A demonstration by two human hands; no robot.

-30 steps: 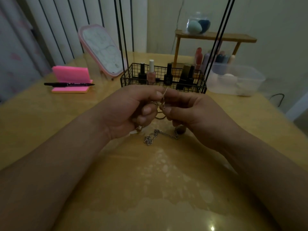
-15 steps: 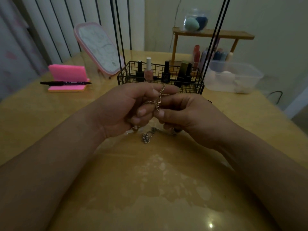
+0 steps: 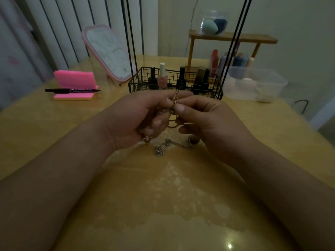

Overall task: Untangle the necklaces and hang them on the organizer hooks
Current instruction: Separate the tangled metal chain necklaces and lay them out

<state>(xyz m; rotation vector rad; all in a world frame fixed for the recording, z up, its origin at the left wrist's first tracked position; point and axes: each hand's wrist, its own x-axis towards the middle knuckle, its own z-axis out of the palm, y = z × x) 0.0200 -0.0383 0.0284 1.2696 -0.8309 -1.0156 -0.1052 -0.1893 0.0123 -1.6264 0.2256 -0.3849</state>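
Both hands meet over the middle of the table. My left hand (image 3: 137,118) and my right hand (image 3: 208,122) pinch a gold chain necklace (image 3: 174,101) between thumbs and forefingers, a short end sticking up above the fingertips. A silver chain necklace (image 3: 168,145) lies bunched on the table below the hands, partly hidden under my right hand. A dark cord loop (image 3: 173,124) hangs between the hands. Behind them stands the black wire organizer (image 3: 137,84), its thin uprights (image 3: 129,33) running out of the top of the frame; its hooks are out of view.
Several nail polish bottles (image 3: 162,76) stand in the wire basket. A pink-framed mirror (image 3: 108,53) leans at back left, pink sticky notes with a black marker (image 3: 72,90) at left. A clear plastic box (image 3: 257,86) and a wooden shelf (image 3: 233,37) with a sponge jar stand at back right.
Both hands stay together on the gold chain and have risen slightly toward the basket; the fingers have shifted along the chain. The silver chain on the table lies where it was.
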